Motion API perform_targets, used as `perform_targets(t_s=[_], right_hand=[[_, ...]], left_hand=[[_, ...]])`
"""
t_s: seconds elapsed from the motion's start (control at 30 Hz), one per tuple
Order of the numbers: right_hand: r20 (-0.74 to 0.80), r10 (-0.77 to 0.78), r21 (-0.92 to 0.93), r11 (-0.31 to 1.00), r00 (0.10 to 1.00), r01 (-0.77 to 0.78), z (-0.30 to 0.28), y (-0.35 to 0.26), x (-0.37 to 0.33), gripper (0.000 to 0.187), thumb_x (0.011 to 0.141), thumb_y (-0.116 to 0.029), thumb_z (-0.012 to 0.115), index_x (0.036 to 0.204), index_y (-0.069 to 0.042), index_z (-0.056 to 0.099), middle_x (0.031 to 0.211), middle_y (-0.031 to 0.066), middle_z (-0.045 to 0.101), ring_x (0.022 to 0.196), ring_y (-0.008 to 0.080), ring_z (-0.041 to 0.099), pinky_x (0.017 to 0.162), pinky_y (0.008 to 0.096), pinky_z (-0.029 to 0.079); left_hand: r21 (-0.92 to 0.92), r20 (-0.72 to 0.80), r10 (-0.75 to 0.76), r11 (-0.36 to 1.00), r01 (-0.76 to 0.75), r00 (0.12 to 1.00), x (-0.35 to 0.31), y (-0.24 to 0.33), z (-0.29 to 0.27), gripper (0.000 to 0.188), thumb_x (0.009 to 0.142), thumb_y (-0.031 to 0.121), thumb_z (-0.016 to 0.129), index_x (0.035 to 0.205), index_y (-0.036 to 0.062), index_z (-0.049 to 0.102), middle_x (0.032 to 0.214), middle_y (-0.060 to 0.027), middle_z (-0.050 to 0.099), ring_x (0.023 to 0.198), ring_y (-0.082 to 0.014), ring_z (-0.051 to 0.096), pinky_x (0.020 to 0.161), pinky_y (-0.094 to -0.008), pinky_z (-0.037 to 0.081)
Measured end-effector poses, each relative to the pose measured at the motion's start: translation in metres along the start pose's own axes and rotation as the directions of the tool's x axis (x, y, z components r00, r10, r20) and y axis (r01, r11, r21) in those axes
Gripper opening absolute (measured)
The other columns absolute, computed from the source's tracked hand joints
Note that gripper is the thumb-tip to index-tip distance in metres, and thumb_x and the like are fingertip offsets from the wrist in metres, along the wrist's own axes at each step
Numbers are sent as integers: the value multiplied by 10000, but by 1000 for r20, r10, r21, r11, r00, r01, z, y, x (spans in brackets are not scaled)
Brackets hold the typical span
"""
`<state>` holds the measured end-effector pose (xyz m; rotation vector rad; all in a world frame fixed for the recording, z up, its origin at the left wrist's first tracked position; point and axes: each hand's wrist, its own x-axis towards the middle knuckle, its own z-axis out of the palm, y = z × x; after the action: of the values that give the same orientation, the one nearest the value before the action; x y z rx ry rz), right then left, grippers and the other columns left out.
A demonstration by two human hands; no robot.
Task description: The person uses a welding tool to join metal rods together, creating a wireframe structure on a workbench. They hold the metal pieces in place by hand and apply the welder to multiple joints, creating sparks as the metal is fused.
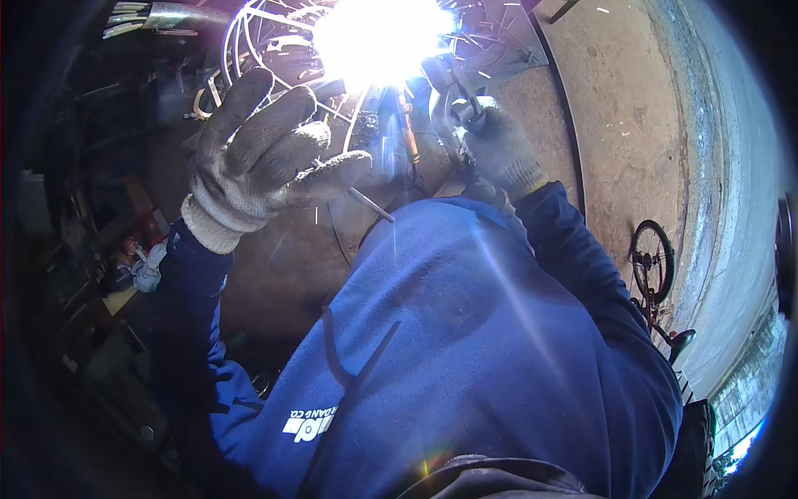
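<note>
A white welding arc (382, 37) glares at the top middle and washes out what lies around its centre. Just below and left of it, my left hand (266, 158) is raised in a grey knit glove, its fingers spread apart. A thin metal rod (371, 205) shows beyond the thumb; whether the hand touches it is hidden. My right hand (499, 145), also gloved, is wrapped round a dark welding tool (446, 96) that points up toward the glare. Curved metal rods (241, 41) surround the arc's left side.
An orange-brown rod (408, 133) stands below the arc. Bundled metal tubes (158, 18) lie at the upper left. Dim clutter with a pale cloth (148, 268) fills the left. A bicycle (653, 264) stands at the right, beside a pale wall (736, 208). Sparks fly around the arc.
</note>
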<state>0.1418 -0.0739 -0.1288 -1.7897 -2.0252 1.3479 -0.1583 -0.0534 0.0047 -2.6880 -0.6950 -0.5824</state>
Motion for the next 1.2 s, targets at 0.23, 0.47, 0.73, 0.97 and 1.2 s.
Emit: perform_targets(t_s=[0.23, 0.47, 0.73, 0.97, 1.2], right_hand=[[-248, 32, 416, 906, 968, 76, 17, 19, -1, 292, 870, -88, 670, 1139, -11, 585, 1020, 76, 670, 956, 198, 652, 846, 353, 517], [-197, 56, 411, 911, 979, 31, 11, 22, 2, 515, 812, -336, 765, 1199, -41, 596, 1009, 211, 706, 962, 362, 697, 831, 422, 542], [-161, 62, 310, 951, 985, -9, 2, 11, -4, 537, 809, -359, 769, 1220, -57, 601, 1018, 222, 707, 968, 382, 693, 836, 434, 537], [-197, 43, 330, 944, 979, 25, 7, 17, -2, 533, 810, -363, 768, 1197, -35, 607, 992, 223, 705, 957, 370, 698, 824, 428, 541], [-184, 62, 354, 935, 981, 8, 8, 19, -2, 521, 807, -342, 768, 1185, -19, 611, 986, 230, 704, 952, 368, 700, 816, 420, 543]], left_hand=[[45, -11, 149, 988, -148, 989, 7, -8, 5, 317, 797, 324, 789, 1045, 210, 626, 1095, 15, 538, 1128, -241, 592, 907, -399, 579], [78, -20, 261, 963, -259, 965, 15, -12, 8, 592, 808, 105, 735, 1298, 379, 548, 1049, 16, 415, 980, -158, 572, 659, -365, 560], [149, 9, 318, 937, -316, 948, 12, -17, 9, 614, 817, 147, 752, 1331, 387, 518, 1066, 16, 420, 1053, -165, 535, 758, -382, 589], [102, 55, 261, 959, -266, 964, 5, -14, 7, 797, 737, -48, 730, 1375, 353, 472, 1125, 31, 481, 1139, -162, 580, 905, -403, 591], [87, 39, 263, 960, -266, 964, 9, -14, 10, 685, 775, 24, 728, 1342, 341, 512, 1120, 25, 484, 1145, -183, 587, 891, -423, 587]])
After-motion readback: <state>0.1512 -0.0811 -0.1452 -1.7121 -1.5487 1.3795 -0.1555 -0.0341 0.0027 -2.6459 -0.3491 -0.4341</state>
